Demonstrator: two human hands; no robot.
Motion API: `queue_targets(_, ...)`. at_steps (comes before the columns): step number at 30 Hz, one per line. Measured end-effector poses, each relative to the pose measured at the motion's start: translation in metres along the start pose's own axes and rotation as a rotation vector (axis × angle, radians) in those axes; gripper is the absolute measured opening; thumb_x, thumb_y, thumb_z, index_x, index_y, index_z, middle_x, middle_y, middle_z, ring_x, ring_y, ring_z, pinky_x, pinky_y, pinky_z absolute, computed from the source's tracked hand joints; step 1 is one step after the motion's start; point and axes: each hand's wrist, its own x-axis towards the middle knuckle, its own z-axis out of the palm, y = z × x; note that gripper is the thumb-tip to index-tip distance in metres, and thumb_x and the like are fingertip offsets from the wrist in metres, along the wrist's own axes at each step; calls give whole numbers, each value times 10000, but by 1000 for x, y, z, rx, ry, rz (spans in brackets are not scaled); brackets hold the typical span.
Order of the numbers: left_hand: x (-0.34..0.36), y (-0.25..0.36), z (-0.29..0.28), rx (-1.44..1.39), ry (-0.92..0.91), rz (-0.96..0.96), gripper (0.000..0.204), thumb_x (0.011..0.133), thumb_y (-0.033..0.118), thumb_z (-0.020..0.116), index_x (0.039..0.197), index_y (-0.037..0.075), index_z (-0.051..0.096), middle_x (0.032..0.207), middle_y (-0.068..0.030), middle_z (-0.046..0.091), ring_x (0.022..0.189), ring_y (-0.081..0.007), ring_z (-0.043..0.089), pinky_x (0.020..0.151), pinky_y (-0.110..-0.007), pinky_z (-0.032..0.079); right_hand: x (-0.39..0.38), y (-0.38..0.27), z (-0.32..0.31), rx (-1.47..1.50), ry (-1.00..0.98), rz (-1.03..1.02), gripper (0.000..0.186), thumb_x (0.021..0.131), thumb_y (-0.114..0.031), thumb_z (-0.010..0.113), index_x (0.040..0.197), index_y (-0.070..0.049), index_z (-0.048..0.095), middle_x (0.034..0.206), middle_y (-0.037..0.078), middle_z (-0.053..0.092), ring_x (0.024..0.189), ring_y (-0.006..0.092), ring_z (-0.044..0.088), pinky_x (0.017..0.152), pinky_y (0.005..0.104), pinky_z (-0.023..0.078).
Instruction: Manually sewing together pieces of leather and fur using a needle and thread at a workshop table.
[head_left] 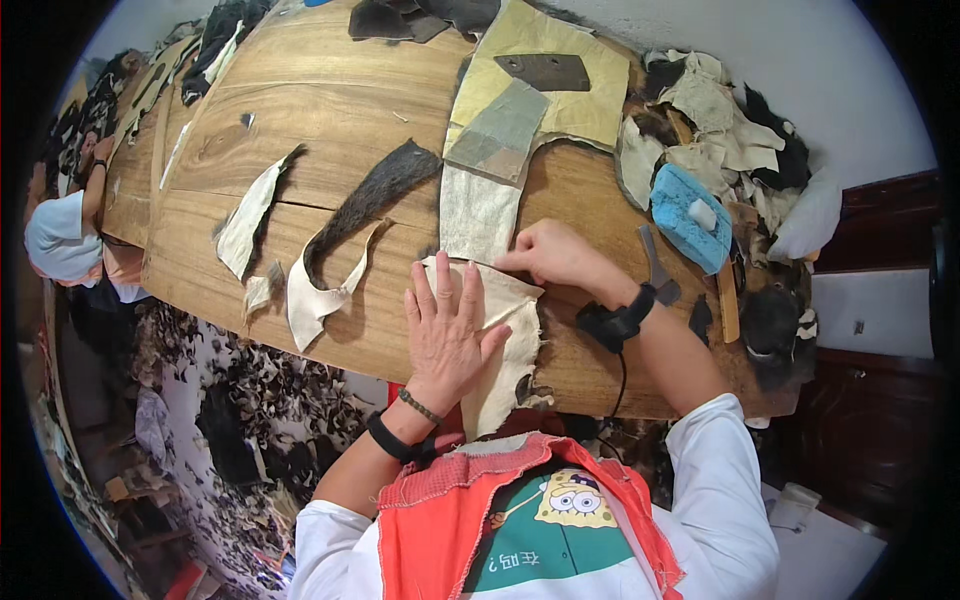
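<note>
My left hand (442, 330) lies flat with fingers spread on a cream hide piece (500, 370), which has a dark furry patch at its lower right. My right hand (540, 252) is closed, thumb and fingertips at that piece's upper edge, where it meets a pale strip (476, 215); what they grip, if anything, is hidden. Above lie a yellow sheet (590, 75), a grey translucent sheet (495, 125) and a dark template with two holes (545, 71). Cream-and-black offcuts (250, 220) and a long fur-and-leather scrap (365, 195) lie to the left.
At right on the wooden table (220, 120) are a blue sponge (680, 230), a grey metal tool (657, 265), a wooden stick (727, 305) and heaped scraps (730, 110). Another person (65, 235) works at the far left. Offcuts litter the floor (260, 420).
</note>
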Motion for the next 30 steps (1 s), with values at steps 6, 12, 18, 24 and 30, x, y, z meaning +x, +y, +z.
queue_targets(6, 2, 8, 0, 100, -3, -15, 873, 888, 674, 484, 1555, 148, 287, 1635, -166, 142, 1497, -415, 115, 1127, -641, 169, 48, 8, -50, 454, 520, -47, 362, 890, -295, 731, 1080, -5, 627, 836, -4, 655, 688, 93, 607, 552, 248, 446)
queue_targets(12, 5, 11, -3, 102, -55, -18, 862, 902, 667, 462, 1556, 135, 280, 1630, -157, 175, 1503, -378, 138, 1115, -658, 179, 74, -3, -48, 1036, 480, -52, 365, 839, -179, 769, 1108, 20, 624, 949, 9, 670, 775, 94, 592, 636, 240, 444)
queue_targets(18, 3, -17, -14, -122, 188, -2, 658, 915, 399, 600, 1457, 78, 412, 1500, -203, 370, 1396, -393, 317, 1109, -570, 256, 37, -5, -23, 502, 244, -583, 53, 852, -49, 685, 858, -32, 734, 829, -13, 617, 791, 152, 615, 720, 278, 499)
queue_targets(24, 19, -55, -23, -285, 362, -147, 166, 895, 197, 634, 986, 58, 635, 872, -88, 589, 912, -279, 519, 813, -437, 362, 22, 4, -4, -224, 380, -799, 122, 800, 10, 659, 845, -94, 706, 843, 77, 588, 804, 251, 630, 688, 331, 504)
queue_targets(30, 37, -53, -21, -208, 319, -130, 144, 852, 204, 698, 881, 85, 624, 822, -47, 589, 854, -258, 527, 797, -395, 356, 24, 5, -2, -301, 429, -844, 73, 811, -38, 651, 789, -107, 657, 806, 68, 561, 775, 266, 618, 649, 376, 499)
